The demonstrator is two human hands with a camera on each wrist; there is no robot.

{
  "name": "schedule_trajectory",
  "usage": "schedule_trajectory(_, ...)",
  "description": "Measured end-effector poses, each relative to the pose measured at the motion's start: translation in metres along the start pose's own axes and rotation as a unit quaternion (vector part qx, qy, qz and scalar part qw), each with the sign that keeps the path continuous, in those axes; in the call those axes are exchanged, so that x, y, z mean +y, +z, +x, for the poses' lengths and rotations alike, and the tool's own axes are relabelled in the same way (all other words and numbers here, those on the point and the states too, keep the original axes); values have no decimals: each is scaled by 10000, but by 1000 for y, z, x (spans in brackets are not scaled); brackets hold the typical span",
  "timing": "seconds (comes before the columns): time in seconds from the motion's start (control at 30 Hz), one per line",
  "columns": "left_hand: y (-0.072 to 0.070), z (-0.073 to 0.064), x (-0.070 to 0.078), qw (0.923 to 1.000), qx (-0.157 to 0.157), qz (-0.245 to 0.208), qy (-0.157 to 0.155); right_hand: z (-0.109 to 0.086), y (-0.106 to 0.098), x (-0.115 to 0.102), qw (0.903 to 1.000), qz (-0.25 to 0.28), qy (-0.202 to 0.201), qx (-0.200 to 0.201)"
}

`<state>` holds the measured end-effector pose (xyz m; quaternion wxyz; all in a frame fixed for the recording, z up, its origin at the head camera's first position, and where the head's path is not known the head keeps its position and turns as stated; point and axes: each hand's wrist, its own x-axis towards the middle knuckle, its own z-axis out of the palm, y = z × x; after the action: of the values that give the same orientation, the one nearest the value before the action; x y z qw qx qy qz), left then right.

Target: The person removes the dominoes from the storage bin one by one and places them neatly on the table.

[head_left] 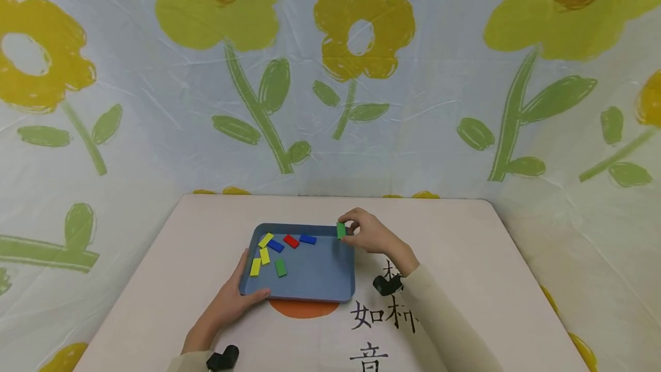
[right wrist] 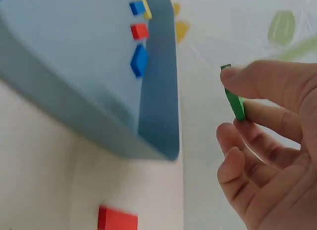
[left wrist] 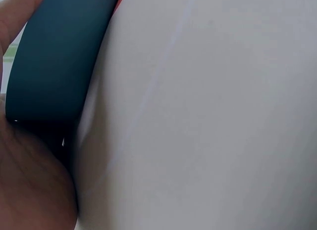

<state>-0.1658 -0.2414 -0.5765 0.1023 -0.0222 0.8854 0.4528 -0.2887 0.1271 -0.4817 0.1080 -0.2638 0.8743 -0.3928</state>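
Note:
A blue tray [head_left: 315, 286] lies on the table with small flat blocks in it. My left hand [head_left: 229, 297] holds its near left corner, thumb along the front edge and fingers along the left side. My right hand [head_left: 373, 232] pinches a green block [head_left: 341, 231] between thumb and fingers above the tray's far right corner. Inside the tray are three yellow blocks [head_left: 265, 256], two blue blocks [head_left: 308, 239], a red block [head_left: 291, 241] and another green block [head_left: 281, 268], mostly toward the left and back.
Outside the tray, the right wrist view shows another red block [right wrist: 118, 219] on the table; the head view does not show it. The pale table [head_left: 444, 228] bears black written characters [head_left: 369, 356] and an orange shape [head_left: 304, 309]. Flower-printed cloth [head_left: 413, 131] hangs behind and beside the table.

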Motion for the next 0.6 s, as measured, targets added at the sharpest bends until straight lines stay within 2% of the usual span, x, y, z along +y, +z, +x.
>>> schedule_trajectory(0.27, -1, 2, 0, 10000, -3, -12, 44, -19, -23, 27, 9989, -58, 246, 396)
schedule_trajectory(0.6, 0, 2, -1, 10000, -10, -28, 53, -43, -35, 53, 9949, -205, 704, 685)
